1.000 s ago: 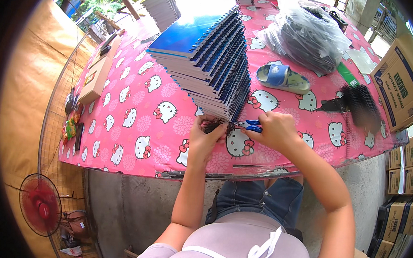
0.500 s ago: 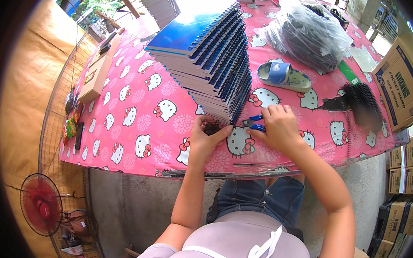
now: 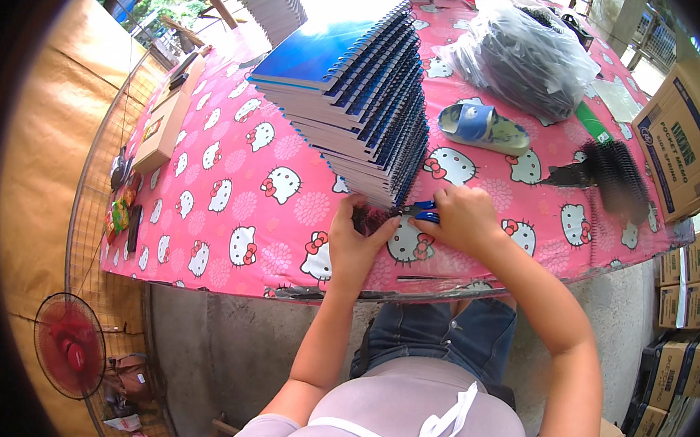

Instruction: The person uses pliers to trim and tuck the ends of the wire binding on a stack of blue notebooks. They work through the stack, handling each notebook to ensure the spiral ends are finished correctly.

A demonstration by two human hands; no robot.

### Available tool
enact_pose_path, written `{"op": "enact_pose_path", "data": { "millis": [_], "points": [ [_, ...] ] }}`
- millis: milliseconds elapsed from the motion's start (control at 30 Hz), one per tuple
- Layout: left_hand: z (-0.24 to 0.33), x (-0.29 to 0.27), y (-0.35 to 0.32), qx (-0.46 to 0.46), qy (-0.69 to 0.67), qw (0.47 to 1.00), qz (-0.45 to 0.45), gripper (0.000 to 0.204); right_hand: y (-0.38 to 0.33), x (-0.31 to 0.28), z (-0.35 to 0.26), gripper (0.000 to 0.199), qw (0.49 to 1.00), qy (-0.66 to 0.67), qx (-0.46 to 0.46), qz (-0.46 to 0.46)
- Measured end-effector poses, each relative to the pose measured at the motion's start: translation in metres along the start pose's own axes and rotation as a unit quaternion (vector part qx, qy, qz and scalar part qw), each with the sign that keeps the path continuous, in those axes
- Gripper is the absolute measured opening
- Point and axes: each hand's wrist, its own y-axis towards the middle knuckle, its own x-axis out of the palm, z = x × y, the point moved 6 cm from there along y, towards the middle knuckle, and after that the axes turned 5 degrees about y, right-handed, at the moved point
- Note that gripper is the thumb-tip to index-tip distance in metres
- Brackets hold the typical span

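Left grip (image 3: 354, 241) curls round a dark coil (image 3: 376, 218) at the near foot of the notebook stack (image 3: 356, 100) — steadying it, I'd say — while the right grip (image 3: 469, 218) clasps blue-handled pliers (image 3: 427, 216) just to its right.

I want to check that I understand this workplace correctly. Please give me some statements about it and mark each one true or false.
1. The right hand holds pliers. True.
2. The pliers have red handles. False: the handles are blue.
3. The left hand is at the near end of the spiral notebook stack. True.
4. The plastic bag lies beyond the slide sandal. True.
5. The slide sandal lies left of the spiral notebook stack. False: it lies right.
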Motion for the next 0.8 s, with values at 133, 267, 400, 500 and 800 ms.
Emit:
{"op": "enact_pose_path", "data": {
  "millis": [133, 267, 400, 500, 800],
  "points": [
    [-0.002, -0.004, -0.007, 0.002, 0.092, 0.995, 0.025, 0.046, -0.005, 0.005, 0.002, 0.052, 0.979, 0.037, 0.116, -0.163],
    [0.015, -0.009, -0.013, 0.033, 0.197, 0.977, 0.077, 0.045, -0.014, -0.014, 0.000, 0.053, 0.984, -0.047, -0.083, 0.150],
    [0.022, 0.002, -0.017, 0.051, 0.209, 0.973, 0.079, 0.037, 0.001, 0.000, -0.004, 0.051, 0.999, -0.038, -0.023, 0.016],
    [0.010, 0.006, -0.017, 0.062, 0.239, 0.966, 0.079, 0.033, -0.001, 0.010, 0.000, 0.053, 0.973, 0.025, 0.114, -0.199],
    [0.009, 0.007, -0.017, 0.072, 0.211, 0.973, 0.050, 0.021, 0.002, -0.004, -0.009, 0.049, 0.991, -0.080, -0.081, 0.076]
  ]
}}
